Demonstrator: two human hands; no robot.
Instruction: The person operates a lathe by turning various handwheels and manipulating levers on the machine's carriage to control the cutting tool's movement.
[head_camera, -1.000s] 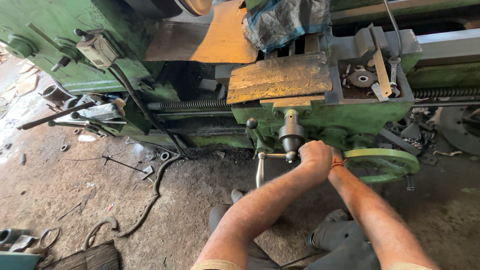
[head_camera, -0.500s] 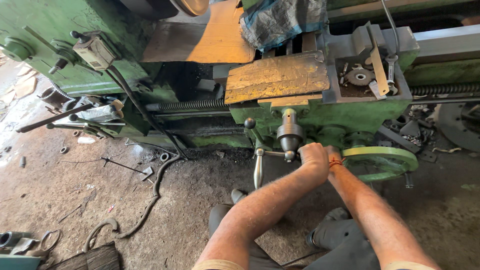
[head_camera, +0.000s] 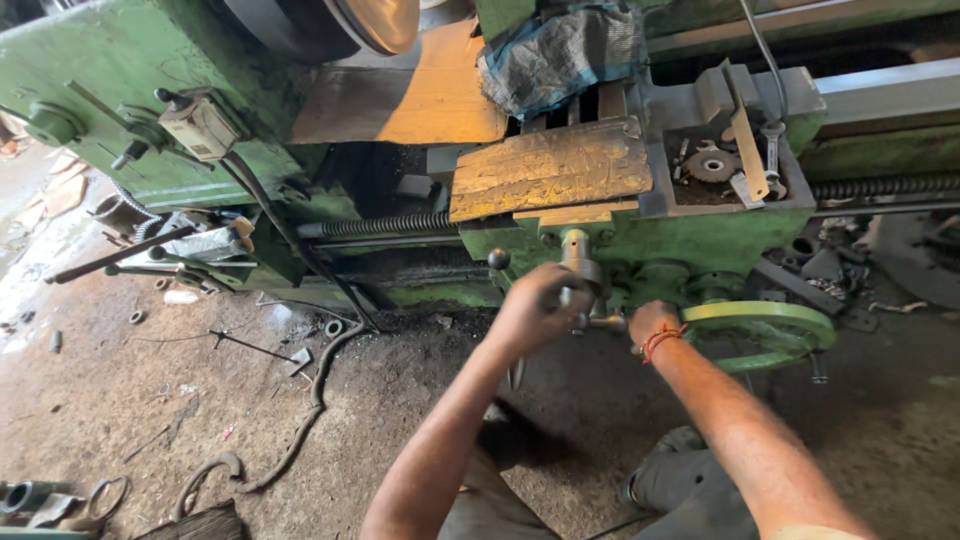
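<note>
Crank handle: grey steel cross-slide crank handle with ball-ended arms (head_camera: 585, 300), sticking out of the front of the green lathe carriage (head_camera: 640, 240), just below the worn yellow-brown flat metal plate (head_camera: 548, 172).
Left hand: left hand (head_camera: 535, 305) wrapped over the crank, fingers closed around one arm of it; grip looks firm.
Right hand: right hand (head_camera: 652, 322) with red thread at the wrist, at the other end of the crank; fingers mostly hidden behind the hand, looks closed on the handle tip but cannot tell for sure.
Neighbour: green round cast handwheel (head_camera: 765, 330) just beside the right hand, apart from it.
Handling: rigid steel, does not flex; likely stiff to turn given the old, grimy screw; smooth worn metal, probably oily, so slip is likely.
Where to hold: out at the arm ends and ball knob (head_camera: 498, 258) for leverage, not at the hub.
Weight: fixed to the machine, no lifting; force is all rotation.
Around: dark threaded lead screw (head_camera: 385, 225) runs left of the carriage; tool tray with loose spanner and cutter bits (head_camera: 735, 160) on top right; blue-grey rag (head_camera: 565, 50) above; black cable (head_camera: 300, 420) on the dirt floor (head_camera: 120, 400).
Risk: hand slipping off toward carriage edges.
</note>
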